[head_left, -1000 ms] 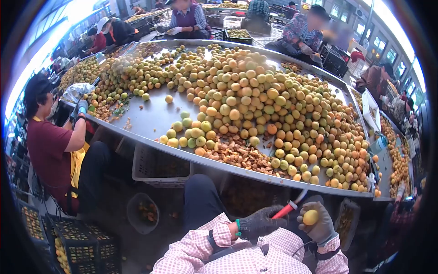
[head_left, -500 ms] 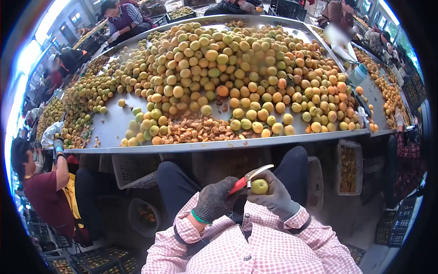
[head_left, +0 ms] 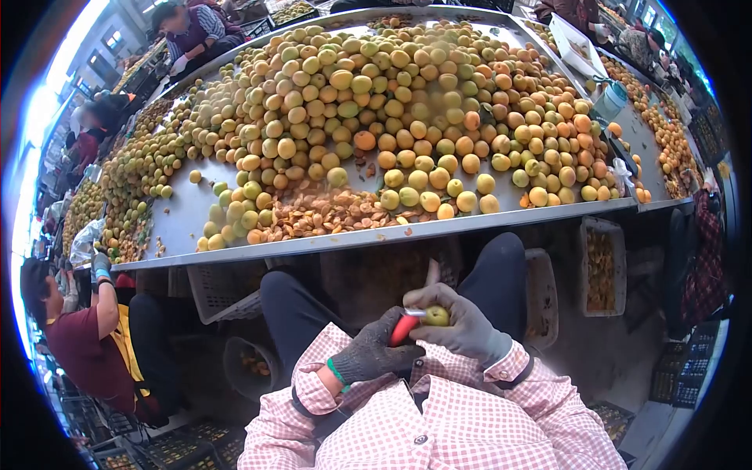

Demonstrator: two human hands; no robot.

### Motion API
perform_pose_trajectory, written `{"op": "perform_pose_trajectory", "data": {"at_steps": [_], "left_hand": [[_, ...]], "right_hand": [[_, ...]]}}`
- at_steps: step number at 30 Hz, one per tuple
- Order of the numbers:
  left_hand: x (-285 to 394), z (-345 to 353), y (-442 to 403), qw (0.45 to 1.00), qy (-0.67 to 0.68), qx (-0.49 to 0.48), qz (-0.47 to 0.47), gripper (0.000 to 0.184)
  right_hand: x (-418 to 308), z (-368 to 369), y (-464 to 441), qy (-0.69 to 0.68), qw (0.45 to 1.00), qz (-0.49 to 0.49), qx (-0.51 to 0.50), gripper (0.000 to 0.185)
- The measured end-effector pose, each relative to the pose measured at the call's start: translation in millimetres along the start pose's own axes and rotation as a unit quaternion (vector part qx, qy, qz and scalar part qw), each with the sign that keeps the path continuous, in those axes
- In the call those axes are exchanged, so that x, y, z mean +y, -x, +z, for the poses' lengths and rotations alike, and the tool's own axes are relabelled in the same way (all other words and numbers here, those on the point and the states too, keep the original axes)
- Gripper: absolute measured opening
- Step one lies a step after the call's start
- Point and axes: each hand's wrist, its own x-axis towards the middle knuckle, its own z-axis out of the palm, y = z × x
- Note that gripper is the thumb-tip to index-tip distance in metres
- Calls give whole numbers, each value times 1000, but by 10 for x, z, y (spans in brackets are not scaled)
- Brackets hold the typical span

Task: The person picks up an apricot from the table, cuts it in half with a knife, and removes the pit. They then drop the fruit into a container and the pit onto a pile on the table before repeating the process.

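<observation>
My left hand (head_left: 376,345), in a dark knit glove, is closed around the red handle of a peeler (head_left: 403,327). The peeler's metal head reaches to a green apricot (head_left: 436,316). That fruit sits in the grip of my right hand (head_left: 462,325), which wears a grey glove. Both hands are close together above my lap. A pale strip (head_left: 433,271), apparently peel, shows just beyond the right fingers. Fingers cover much of the fruit and the handle.
A metal table (head_left: 313,254) bears a big heap of apricots (head_left: 337,102) and a pile of orange-brown scraps (head_left: 337,211). Underneath are a white crate (head_left: 223,294), a bucket (head_left: 249,368) and a bin (head_left: 601,270). A co-worker (head_left: 90,337) is at the left.
The curved pale strip at the peeler's head is now away from it, beyond my fingers. My right hand has turned around the apricot, and the view has shifted slightly.
</observation>
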Motion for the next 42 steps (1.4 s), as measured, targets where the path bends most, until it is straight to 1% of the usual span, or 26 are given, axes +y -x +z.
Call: {"op": "perform_pose_trajectory", "data": {"at_steps": [4, 6, 8, 9, 10, 11, 12, 14, 15, 16, 17, 18, 19, 21, 22, 24, 25, 26, 27, 28, 30, 32, 33, 34, 37, 42], "left_hand": [[-33, -13, -63, 956, -283, 73, 40, 44], [-95, -16, -71, 954, -265, 81, 112, 40], [-133, 1, -45, 991, 132, -9, 19, 40], [-89, -28, -15, 991, 131, -9, 18, 40], [-24, -69, 42, 924, 369, -89, -39, 40], [30, -87, 65, 791, 582, -162, -94, 40], [-5, -75, 64, 790, 583, -162, -95, 40], [-84, -43, 45, 853, 507, -54, -109, 43], [-10, 15, -24, 907, 411, 30, -84, 38], [0, 22, -61, 907, 411, 33, -83, 38], [3, 13, -93, 974, 208, 84, -13, 36], [3, 3, -100, 990, -8, 132, 54, 35], [8, -6, -98, 952, -224, 173, 115, 34], [39, -21, -118, 951, -239, 161, 112, 35], [41, -15, -114, 952, -248, 141, 111, 36], [-50, -15, -74, 971, -161, 124, 125, 41], [-134, -13, -48, 993, 108, 52, 2, 43], [-141, 3, -23, 922, 368, -27, -118, 46], [-132, 30, 22, 832, 538, -69, -119, 45], [-126, 18, 38, 830, 539, -74, -122, 45], [-6, -41, 41, 909, 406, 43, -83, 40], [72, -143, 86, 971, 217, 84, -56, 33], [19, -120, 57, 986, 112, 125, 18, 33], [-30, -104, 36, 982, 5, 165, 91, 33], [2, -94, 30, 972, -94, 159, 147, 36], [96, -114, 99, 970, -207, 94, 85, 38]], "right_hand": [[36, 47, 12, -3, 1000, -11, -10, 35], [38, -6, -9, -47, 999, 13, -13, 24], [-25, -75, -53, 21, 998, -21, -62, 20], [-58, -110, -65, -49, 994, 6, -96, 20], [-45, -149, -63, -50, 994, 6, -94, 20], [-12, -195, -63, -42, 994, -1, -101, 22], [16, -223, -65, -34, 994, -8, -107, 23], [-63, -176, -80, -17, 992, -24, -124, 28], [-211, -84, -45, -35, 995, 23, -89, 30], [-290, -34, -36, -52, 995, 69, -55, 32], [-233, -35, -17, -32, 997, 49, -40, 33], [-181, 3, -9, -34, 997, 49, -44, 33], [-129, 57, -11, -92, 992, 79, 23, 35], [-88, 108, -59, -147, 977, 118, 96, 30], [-163, 119, -45, -73, 991, 74, 88, 28], [-76, 12, -47, -71, 994, 72, 34, 29], [-139, -63, -48, -106, 983, 147, -2, 31], [-134, -53, -67, -106, 983, 149, -4, 31], [-122, -44, -74, -62, 990, 123, 7, 33], [-116, -53, -61, -17, 995, 97, 22, 36], [-144, -101, -51, 29, 997, 77, 7, 45], [-194, -114, -33, -82, 987, 140, -1, 49], [-188, -100, -14, -81, 987, 141, 7, 49], [-170, -70, -2, -85, 989, 120, 0, 50], [-154, 72, -2, -98, 993, 65, -13, 52], [-33, 62, 112, 2, 999, 21, -26, 51]]}}
